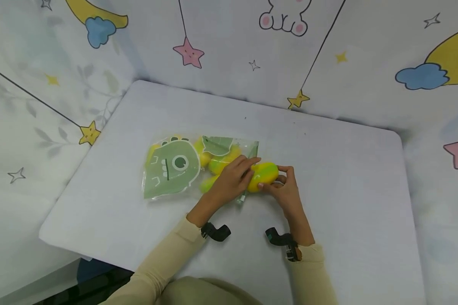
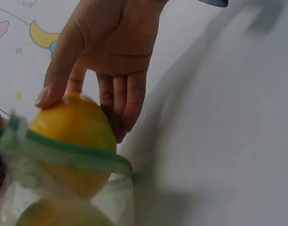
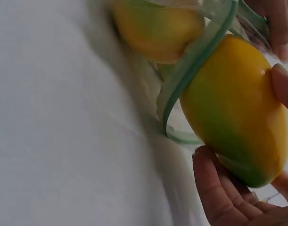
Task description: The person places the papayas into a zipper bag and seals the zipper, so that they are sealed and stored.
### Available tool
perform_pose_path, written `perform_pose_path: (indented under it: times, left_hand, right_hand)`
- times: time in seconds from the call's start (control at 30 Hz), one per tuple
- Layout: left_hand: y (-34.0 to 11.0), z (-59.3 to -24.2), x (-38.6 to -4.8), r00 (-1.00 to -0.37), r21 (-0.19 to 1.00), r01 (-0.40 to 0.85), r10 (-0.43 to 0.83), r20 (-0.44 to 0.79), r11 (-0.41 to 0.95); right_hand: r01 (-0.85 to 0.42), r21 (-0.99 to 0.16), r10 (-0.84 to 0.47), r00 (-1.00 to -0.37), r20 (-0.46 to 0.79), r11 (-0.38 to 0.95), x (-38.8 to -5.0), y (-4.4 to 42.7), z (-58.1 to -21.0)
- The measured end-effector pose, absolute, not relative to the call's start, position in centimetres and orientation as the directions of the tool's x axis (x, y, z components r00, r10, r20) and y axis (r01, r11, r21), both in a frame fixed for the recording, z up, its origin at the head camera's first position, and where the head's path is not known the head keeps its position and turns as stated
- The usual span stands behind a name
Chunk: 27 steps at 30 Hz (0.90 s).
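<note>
My right hand (image 1: pixel 287 190) grips a glossy yellow-and-green mango (image 1: pixel 265 177) by its outer end, thumb on one side and fingers on the other. The mango's inner end lies within the green-edged mouth (image 3: pixel 174 103) of a clear zip bag (image 1: pixel 249 148). My left hand (image 1: pixel 230 178) holds the bag near that mouth; in the right wrist view only some of its fingers (image 3: pixel 278 28) show. Another mango (image 3: pixel 158 30) is inside the bag, and more yellow and green fruit (image 1: pixel 217 164) shows through the plastic.
Left of the hands lies a bag part printed with a green one-eyed monster face (image 1: pixel 173 167), yellow pieces showing behind it. Everything rests on a white table (image 1: pixel 351 203) with rounded corners. A wall cloth (image 1: pixel 229 25) with stars and moons stands behind it.
</note>
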<state>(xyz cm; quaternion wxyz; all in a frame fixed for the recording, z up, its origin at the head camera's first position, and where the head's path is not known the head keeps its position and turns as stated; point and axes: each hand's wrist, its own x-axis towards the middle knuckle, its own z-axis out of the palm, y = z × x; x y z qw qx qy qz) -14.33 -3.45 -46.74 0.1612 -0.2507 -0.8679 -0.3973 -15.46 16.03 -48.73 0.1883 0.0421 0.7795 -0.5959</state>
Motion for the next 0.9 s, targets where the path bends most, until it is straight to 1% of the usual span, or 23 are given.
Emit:
perform_pose_path:
  times: [0.17,0.23,0.37,0.47,0.6,0.7,0.77,0.83,0.9]
  left_hand:
    - [-3.1,-47.2,-14.0,-0.807,0.608,0.584,0.301,0.508,0.538]
    - [-3.0,-47.4,-13.8,-0.797,0.604,0.598,0.306,0.521,0.528]
    - [-2.7,-47.7,-13.7,-0.781,0.596,0.616,0.302,0.546,0.516]
    - [-2.7,-47.5,-13.6,-0.780,0.607,0.616,0.283,0.558,0.502]
    - [-2.7,-47.7,-13.5,-0.789,0.629,0.608,0.279,0.548,0.484]
    - [-2.7,-47.8,-13.4,-0.793,0.637,0.604,0.278,0.542,0.479]
    - [-2.8,-47.8,-13.3,-0.793,0.641,0.603,0.270,0.546,0.476]
    - [-2.8,-47.9,-13.3,-0.795,0.645,0.600,0.262,0.547,0.473]
    - [-2.8,-48.0,-13.2,-0.798,0.650,0.596,0.252,0.548,0.472]
  right_hand:
    - [0.283,-0.890,-0.148,-0.924,-0.353,0.358,-14.0,14.6,-49.5]
    - [0.285,-0.887,-0.152,-0.921,-0.358,0.364,-13.3,13.9,-49.9]
    - [0.290,-0.900,-0.148,-0.924,-0.352,0.325,-12.1,12.4,-50.0]
    - [0.281,-0.922,-0.144,-0.934,-0.326,0.267,-11.1,11.5,-49.8]
    - [0.211,-0.949,-0.168,-0.953,-0.254,0.236,-10.1,10.5,-49.9]
    - [0.121,-0.950,-0.167,-0.970,-0.174,0.288,-9.8,10.2,-50.0]
    - [0.084,-0.942,-0.157,-0.977,-0.142,0.326,-9.7,10.2,-50.0]
    - [0.073,-0.934,-0.156,-0.979,-0.135,0.349,-9.8,10.3,-50.1]
    - [0.087,-0.934,-0.179,-0.971,-0.157,0.347,-9.9,10.3,-50.2]
